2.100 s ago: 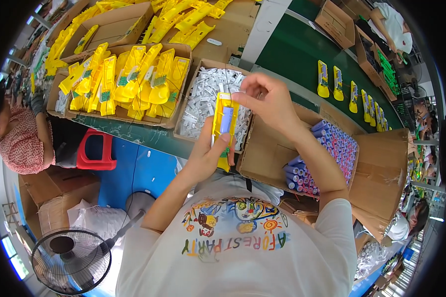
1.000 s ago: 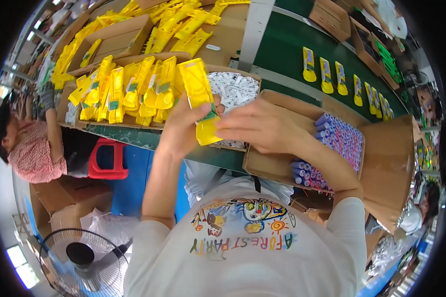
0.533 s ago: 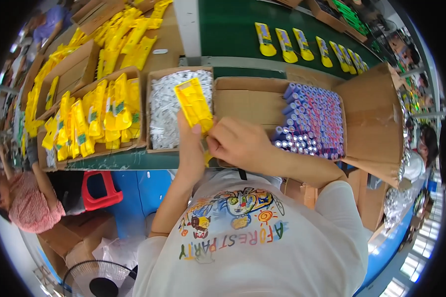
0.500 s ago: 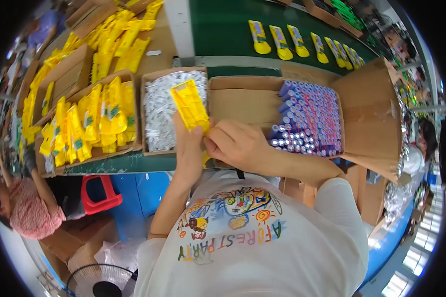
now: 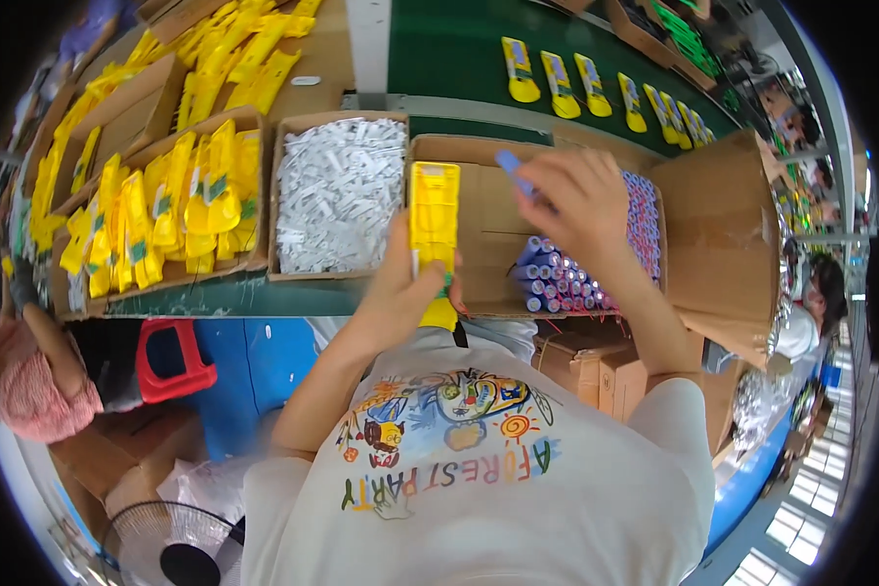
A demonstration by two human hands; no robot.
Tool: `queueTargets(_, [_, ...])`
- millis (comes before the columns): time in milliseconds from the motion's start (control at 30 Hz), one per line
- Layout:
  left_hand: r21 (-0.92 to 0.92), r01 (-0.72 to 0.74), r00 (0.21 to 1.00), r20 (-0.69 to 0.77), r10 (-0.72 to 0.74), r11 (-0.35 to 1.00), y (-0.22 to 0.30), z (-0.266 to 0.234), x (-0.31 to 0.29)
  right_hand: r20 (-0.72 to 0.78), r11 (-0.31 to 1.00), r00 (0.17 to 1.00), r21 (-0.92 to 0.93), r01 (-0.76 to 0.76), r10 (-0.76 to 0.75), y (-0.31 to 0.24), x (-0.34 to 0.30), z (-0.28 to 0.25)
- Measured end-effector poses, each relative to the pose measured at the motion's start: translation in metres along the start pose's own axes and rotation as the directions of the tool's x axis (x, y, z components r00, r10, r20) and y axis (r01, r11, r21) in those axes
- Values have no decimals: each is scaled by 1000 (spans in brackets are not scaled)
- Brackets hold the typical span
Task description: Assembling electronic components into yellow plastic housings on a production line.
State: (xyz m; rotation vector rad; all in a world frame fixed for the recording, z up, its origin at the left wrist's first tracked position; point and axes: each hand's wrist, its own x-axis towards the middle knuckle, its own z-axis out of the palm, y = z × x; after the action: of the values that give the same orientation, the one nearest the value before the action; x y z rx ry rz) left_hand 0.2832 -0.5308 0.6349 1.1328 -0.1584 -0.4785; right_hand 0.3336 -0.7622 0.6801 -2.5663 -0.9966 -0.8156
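My left hand (image 5: 397,298) grips a long yellow plastic casing (image 5: 435,210), held upright with its open, ribbed hollow facing up. A bit of green shows on the casing by my thumb. To the right, above a cardboard box (image 5: 479,210), my right hand (image 5: 586,200) pinches a purple-blue cylindrical battery (image 5: 511,168) that sticks out to the left of the fingers. Rows of similar batteries (image 5: 557,278), some with red wires, fill the right part of that box, partly hidden by my right hand and forearm.
A box of small white parts (image 5: 342,190) stands left of the casing. Further left, a carton holds yellow casings (image 5: 171,205). Yellow pieces lie on a green conveyor (image 5: 449,59) beyond. A red stool (image 5: 174,361) and a fan (image 5: 181,552) stand below left; a co-worker (image 5: 44,386) sits at far left.
My right hand has left the casing and moved right over the battery box, now with a battery in its fingers. The casing has shifted right and turned more upright in my left hand.
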Motion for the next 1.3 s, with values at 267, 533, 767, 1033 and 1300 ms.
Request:
queueTargets(267, [-47, 9, 1000, 18, -9, 999, -2, -16, -4, 134, 893, 913, 306, 331, -385, -51, 31, 12])
queueTargets(533, [-62, -24, 981, -192, 12, 998, 16, -56, -30, 247, 686, 854, 709, 163, -458, -71, 69, 71])
queueTargets(767, [-305, -158, 932, -360, 39, 939, 21, -75, -57, 465, 925, 856, 378, 37, -225, -42, 93, 145])
queueTargets(1033, [-133, -97, 937, -348, 45, 986, 0, -56, -45, 420, 558, 907, 744, -367, 36, -49, 100, 106])
queueTargets(1300, [52, -172, 945, -275, 179, 984, 0, -46, -31, 573, 311, 797, 735, -602, 190, -56, 94, 97])
